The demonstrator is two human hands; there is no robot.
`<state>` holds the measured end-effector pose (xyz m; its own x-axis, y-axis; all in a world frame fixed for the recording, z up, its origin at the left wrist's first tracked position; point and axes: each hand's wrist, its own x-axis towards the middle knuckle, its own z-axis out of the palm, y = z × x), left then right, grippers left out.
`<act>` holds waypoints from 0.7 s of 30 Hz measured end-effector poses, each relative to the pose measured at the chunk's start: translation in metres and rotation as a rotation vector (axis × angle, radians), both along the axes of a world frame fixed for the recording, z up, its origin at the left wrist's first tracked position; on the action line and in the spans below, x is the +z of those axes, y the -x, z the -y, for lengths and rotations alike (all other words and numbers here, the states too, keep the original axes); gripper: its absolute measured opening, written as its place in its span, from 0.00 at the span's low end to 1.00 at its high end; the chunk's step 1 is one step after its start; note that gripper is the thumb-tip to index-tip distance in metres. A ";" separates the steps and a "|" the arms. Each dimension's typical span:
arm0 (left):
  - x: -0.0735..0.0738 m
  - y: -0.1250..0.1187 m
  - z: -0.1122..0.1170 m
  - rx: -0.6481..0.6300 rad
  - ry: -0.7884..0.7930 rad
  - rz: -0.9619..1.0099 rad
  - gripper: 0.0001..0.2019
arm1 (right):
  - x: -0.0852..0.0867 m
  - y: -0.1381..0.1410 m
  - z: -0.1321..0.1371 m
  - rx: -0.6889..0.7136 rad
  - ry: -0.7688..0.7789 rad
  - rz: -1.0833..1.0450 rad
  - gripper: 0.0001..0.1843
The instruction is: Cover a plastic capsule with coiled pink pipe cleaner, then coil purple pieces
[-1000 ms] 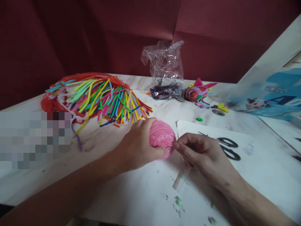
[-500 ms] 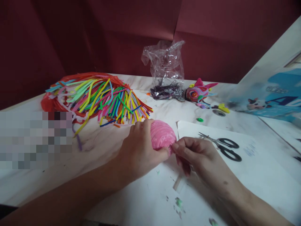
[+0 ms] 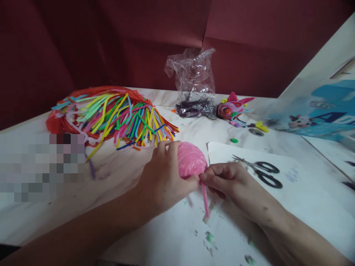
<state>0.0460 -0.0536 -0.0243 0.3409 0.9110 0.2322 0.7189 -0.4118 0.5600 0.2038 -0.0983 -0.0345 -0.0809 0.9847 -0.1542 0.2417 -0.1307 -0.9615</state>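
Pink pipe cleaner (image 3: pixel 205 201) has come into view, near-vertical, free end downward; right hand (image 3: pixel 231 181) pinches its top, left hand (image 3: pixel 163 173) clasps ridged pink ball (image 3: pixel 191 159).

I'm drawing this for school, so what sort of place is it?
Probably a craft table: I can see a pile of colourful strips, black-handled scissors and a pink ball.
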 end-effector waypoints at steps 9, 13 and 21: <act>0.000 0.001 0.001 0.027 0.006 -0.026 0.27 | 0.001 0.008 -0.001 -0.091 0.223 -0.473 0.16; -0.001 0.000 0.000 0.025 -0.005 -0.025 0.29 | 0.000 0.007 -0.001 -0.086 0.224 -0.506 0.17; -0.001 0.006 -0.011 -0.011 0.037 0.006 0.32 | 0.003 0.008 -0.002 -0.078 0.189 -0.482 0.16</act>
